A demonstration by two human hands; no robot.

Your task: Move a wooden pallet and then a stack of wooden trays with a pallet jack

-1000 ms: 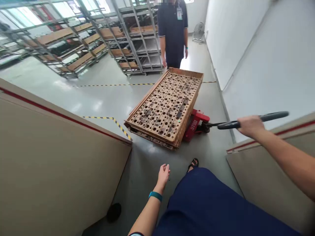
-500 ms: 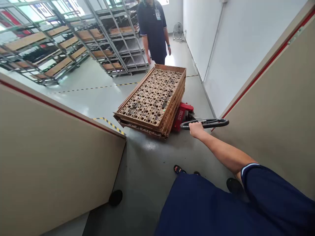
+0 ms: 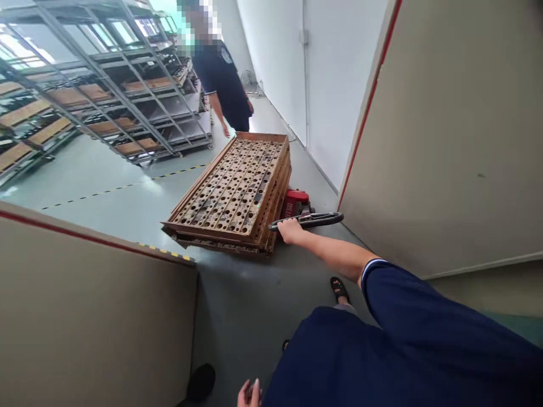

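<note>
My right hand [image 3: 291,230] is closed round the left side of the black loop handle [image 3: 324,220] of a red pallet jack [image 3: 296,203]. Left of the jack stands a stack of brown wooden trays [image 3: 220,195]. The top tray holds strips full of round holes, and the stack's lower edges look uneven. Whatever carries the stack from below is hidden. At the bottom edge my left hand [image 3: 249,394] shows only in part, its fingers loosely bent and apart, with nothing seen in them.
A person in a dark shirt [image 3: 224,85] stands behind the trays. Metal racks [image 3: 139,96] line the left. Beige door panels [image 3: 97,294] flank me on both sides. A fan [image 3: 250,82] stands by the far white wall [image 3: 275,51]. Striped tape [image 3: 127,185] marks the floor.
My view has turned, so the trays, jack and racks sit further left and lower. My left hand has come into view. My right hand keeps its hold on the handle, and my feet have shifted.
</note>
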